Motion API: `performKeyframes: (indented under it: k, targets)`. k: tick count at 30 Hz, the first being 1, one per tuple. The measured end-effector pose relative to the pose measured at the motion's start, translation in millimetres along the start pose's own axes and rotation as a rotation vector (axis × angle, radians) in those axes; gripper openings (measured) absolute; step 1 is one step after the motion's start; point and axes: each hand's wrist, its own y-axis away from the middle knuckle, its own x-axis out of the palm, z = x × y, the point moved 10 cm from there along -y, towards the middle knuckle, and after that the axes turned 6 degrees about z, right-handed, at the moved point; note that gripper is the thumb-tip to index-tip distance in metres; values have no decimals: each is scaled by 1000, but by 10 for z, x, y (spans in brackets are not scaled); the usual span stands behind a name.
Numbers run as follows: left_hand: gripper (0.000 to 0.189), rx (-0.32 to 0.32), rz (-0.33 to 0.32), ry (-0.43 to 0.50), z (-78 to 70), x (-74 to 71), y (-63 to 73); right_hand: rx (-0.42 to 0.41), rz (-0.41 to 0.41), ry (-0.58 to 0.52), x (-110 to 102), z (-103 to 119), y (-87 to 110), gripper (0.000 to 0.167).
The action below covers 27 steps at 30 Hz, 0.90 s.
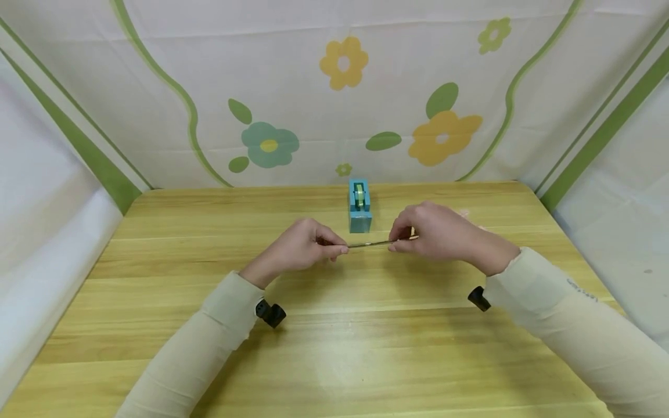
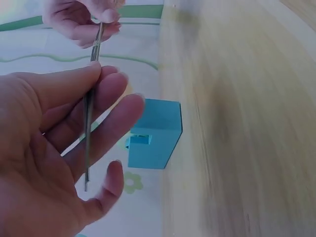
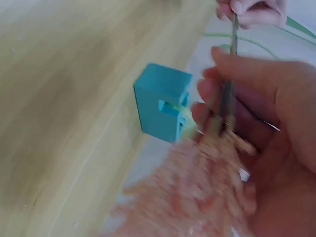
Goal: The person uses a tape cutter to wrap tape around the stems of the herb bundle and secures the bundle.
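Between the two hands, a bunch of thin dark stems (image 1: 371, 244) stretches almost level above the table. My left hand (image 1: 303, 245) pinches it between thumb and fingers; in the left wrist view the stem ends pass down across the loosely bent fingers. Farther along, my right hand (image 1: 439, 233) grips the stems with thumb and fingers. A pinkish feathery head (image 3: 192, 192), like dried flowers and blurred, spreads from the stems below that hand in the right wrist view. Just beyond the hands stands a teal tape dispenser (image 1: 360, 223) holding a roll of greenish tape (image 1: 359, 196).
The wooden table (image 1: 340, 360) spreads under both arms. Behind it hangs a white curtain (image 1: 292, 69) printed with flowers and leaves, and white cloth closes off both sides. Black wrist cameras (image 1: 270, 313) sit at the beige sleeves (image 1: 225, 313).
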Motion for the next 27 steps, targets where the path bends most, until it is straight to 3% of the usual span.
performKeyframes:
  k: [5, 13, 17, 23, 27]
  targets:
    - [16, -13, -9, -1, 5, -9, -9, 1, 5, 20, 13, -6, -12, 8]
    - [23, 49, 86, -65, -58, 85, -76, 55, -54, 137, 16, -17, -11, 27]
    - [21, 64, 60, -67, -79, 65, -80, 50, -2, 75, 55, -58, -30, 28]
    - [19, 72, 10, -53, -100, 5, -65, 64, 164, -136, 162, -154, -38, 5]
    - [19, 66, 17, -65, -93, 9, -84, 35, 117, -110, 106, -132, -44, 8]
